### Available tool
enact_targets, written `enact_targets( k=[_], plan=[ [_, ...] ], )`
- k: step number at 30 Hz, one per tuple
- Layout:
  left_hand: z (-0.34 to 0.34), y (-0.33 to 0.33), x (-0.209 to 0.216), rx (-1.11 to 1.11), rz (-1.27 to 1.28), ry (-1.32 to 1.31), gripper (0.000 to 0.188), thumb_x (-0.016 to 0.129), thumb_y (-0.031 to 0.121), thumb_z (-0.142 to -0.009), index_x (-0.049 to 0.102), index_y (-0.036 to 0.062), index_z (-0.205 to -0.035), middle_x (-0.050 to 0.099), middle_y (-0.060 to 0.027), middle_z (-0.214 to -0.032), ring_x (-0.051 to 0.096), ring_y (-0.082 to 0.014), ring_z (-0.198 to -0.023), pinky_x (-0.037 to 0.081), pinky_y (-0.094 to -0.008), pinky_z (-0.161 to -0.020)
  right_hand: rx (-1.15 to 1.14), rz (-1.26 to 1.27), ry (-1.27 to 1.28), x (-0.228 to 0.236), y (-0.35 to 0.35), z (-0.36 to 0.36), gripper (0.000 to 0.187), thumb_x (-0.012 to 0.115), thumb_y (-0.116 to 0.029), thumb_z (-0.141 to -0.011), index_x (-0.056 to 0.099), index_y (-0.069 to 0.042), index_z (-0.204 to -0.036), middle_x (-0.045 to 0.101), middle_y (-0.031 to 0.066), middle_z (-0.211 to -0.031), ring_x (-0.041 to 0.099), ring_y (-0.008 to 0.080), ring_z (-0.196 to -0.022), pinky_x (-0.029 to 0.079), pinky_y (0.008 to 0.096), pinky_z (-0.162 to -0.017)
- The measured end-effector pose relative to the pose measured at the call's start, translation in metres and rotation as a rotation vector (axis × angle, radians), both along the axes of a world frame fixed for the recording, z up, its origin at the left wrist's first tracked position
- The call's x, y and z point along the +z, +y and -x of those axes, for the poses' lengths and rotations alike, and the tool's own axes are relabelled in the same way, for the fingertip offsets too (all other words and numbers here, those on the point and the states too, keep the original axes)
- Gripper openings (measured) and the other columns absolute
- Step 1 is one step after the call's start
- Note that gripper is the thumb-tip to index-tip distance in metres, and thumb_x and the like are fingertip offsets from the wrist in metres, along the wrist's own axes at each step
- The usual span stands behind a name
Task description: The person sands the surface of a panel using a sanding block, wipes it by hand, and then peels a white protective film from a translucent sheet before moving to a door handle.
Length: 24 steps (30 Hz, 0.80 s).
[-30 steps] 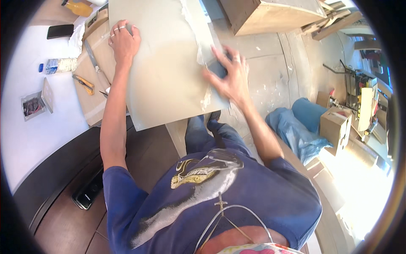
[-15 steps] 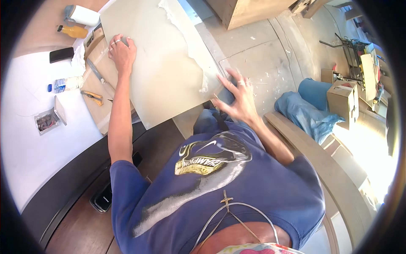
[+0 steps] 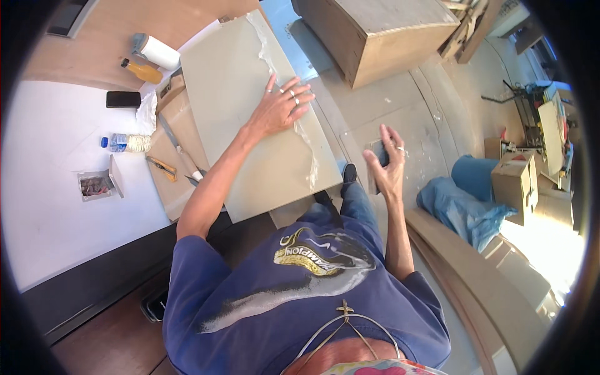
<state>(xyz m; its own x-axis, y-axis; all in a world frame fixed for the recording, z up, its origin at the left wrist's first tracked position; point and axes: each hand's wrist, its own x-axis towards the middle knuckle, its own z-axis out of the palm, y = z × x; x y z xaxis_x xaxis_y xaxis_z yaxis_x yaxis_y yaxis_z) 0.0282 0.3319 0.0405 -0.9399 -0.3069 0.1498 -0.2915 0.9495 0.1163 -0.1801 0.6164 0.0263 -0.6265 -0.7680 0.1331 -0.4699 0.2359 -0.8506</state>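
Left hand [image 3: 278, 111] lies spread on beige panel [image 3: 228, 144], reaching across ragged white strip [image 3: 262, 42]; right hand [image 3: 391, 172] pinches dark block [image 3: 379, 151], off panel's right edge

The panel [image 3: 231, 81] is greyish beige with a ragged white streak [image 3: 263, 47], the black-capped bottle [image 3: 144, 72] orange.
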Motion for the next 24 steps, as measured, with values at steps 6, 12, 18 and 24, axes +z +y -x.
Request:
enact_targets(
  k=[6, 12, 18, 24],
  plan=[
    [-0.024, -0.060, 0.000, 0.222, -0.011, 0.096, 0.036, 0.055, 0.036, -0.105, 0.065, 0.0225, -0.137, 0.054, 0.0006, -0.152, 0.041, -0.0236, -0.147, 0.021, -0.0667, -0.121, 0.267, 0.043, -0.034, 0.011, -0.112, -0.008, 0.076, 0.085, -0.044, -0.076, 0.063, -0.017, -0.144, 0.050, 0.0218, -0.149, 0.052, 0.0436, -0.129, 0.042, 0.0536, -0.108],
    [-0.081, -0.154, -0.021, 0.797, 0.043, 0.311, 0.040, 0.058, 0.032, -0.102, 0.061, 0.0176, -0.139, 0.052, -0.0088, -0.153, 0.042, -0.0301, -0.147, 0.024, -0.0659, -0.120, 0.457, -0.009, 0.133, 0.016, -0.195, -0.030, 0.077, 0.085, -0.048, -0.075, 0.064, -0.021, -0.143, 0.048, 0.0185, -0.149, 0.048, 0.0433, -0.128, 0.040, 0.0582, -0.104],
    [-0.077, -0.152, -0.029, 0.891, 0.084, 0.265, 0.045, 0.058, 0.033, -0.101, 0.057, 0.0148, -0.142, 0.050, -0.0095, -0.154, 0.041, -0.0319, -0.147, 0.024, -0.0582, -0.123, 0.450, 0.062, 0.226, -0.014, -0.310, -0.021, 0.073, 0.083, -0.052, -0.073, 0.069, -0.023, -0.138, 0.050, 0.0193, -0.146, 0.048, 0.0452, -0.127, 0.039, 0.0594, -0.103],
    [-0.060, -0.162, -0.020, 0.845, 0.087, 0.277, 0.042, 0.058, 0.028, -0.101, 0.056, 0.0144, -0.141, 0.053, -0.0104, -0.152, 0.042, -0.0317, -0.146, 0.025, -0.0564, -0.122, 0.418, 0.027, 0.334, 0.006, -0.531, 0.005, 0.076, 0.067, -0.066, -0.082, 0.065, -0.020, -0.142, 0.052, 0.0198, -0.151, 0.050, 0.0444, -0.135, 0.038, 0.0595, -0.111]
  ],
)
